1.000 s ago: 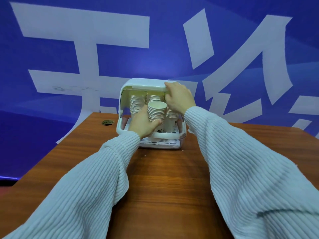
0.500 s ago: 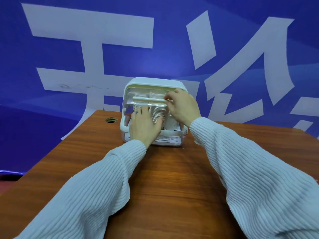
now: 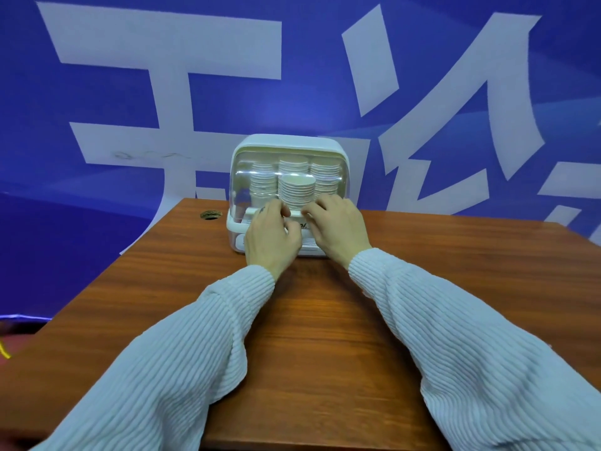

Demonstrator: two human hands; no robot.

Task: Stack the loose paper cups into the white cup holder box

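I take the white cup holder box [image 3: 287, 148] as my landmark; it stands at the far edge of the wooden table [image 3: 325, 320], against the blue backdrop [image 3: 97, 92]. The only writing on the box is a dark mark on its lower front, mostly covered by my fingers, and I cannot read it. Behind the box the backdrop carries huge white strokes of characters [image 3: 169, 60], cropped too much for me to name.

The paper cups [image 3: 297, 190] sit inside the box in nested stacks: three columns along the back and a shorter stack in front at centre, all seen through the clear front cover [image 3: 242, 183].

My left hand [image 3: 271, 237] and right hand [image 3: 338, 229] meet at the front of the box, low down. Both have fingers curled over the white handle bar [image 3: 252, 211] at the cover's bottom edge, gripping it, with the thumbs tucked beneath.

Half a second ago that bar was up near the top of the box with the cover only partly lowered; a second ago it was fully raised, and my left hand held the front stack. Now the cover is down over the cups.

Left of the box a round cable hole [image 3: 211, 214] pierces the table.
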